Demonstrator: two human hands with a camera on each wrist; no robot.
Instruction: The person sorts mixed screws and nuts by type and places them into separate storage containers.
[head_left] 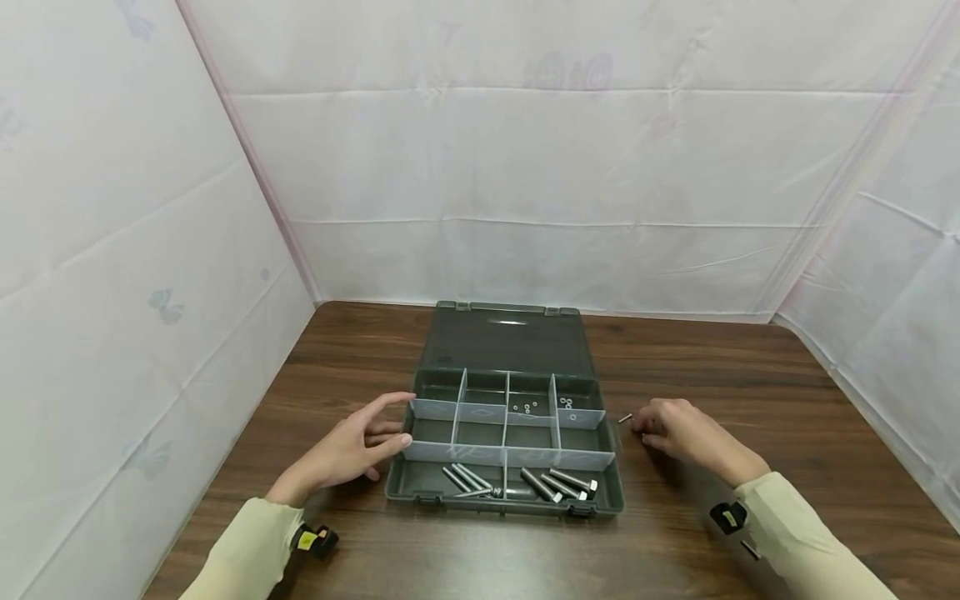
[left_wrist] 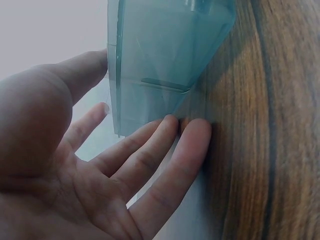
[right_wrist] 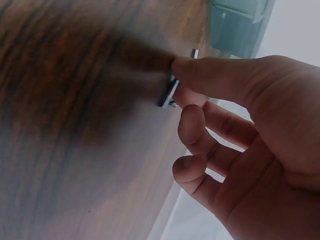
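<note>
Fingertips of your right hand (head_left: 678,429) pinch a small metal bolt (right_wrist: 169,94) against the bench (head_left: 360,350); the right wrist view shows thumb and forefinger closed on it while the other fingers curl loosely beneath. In the head view the same bolt (head_left: 625,418) pokes out at the nine o'clock side of that hand, just beside the right wall of the organizer box (head_left: 617,467) and not inside it.

Your left hand (head_left: 348,450) sits at the nine o'clock side of the box, its grip apart: the fingers are straight, the thumb arches over toward the box rim, and the fingertips (left_wrist: 170,125) touch the box's outer wall where it meets the bench. It holds nothing.

Inside the box, the long front compartment at six o'clock holds several larger bolts (head_left: 558,483) lying on their sides, some on each side of its middle divider. Small washers (head_left: 525,407) lie in the back row, in the third compartment from the left, and a few more small rings (head_left: 567,404) lie in the compartment at the far right of that row. The box lid (head_left: 510,337) lies open flat toward twelve o'clock. White sheeting (head_left: 525,167) walls the bench on three sides.
</note>
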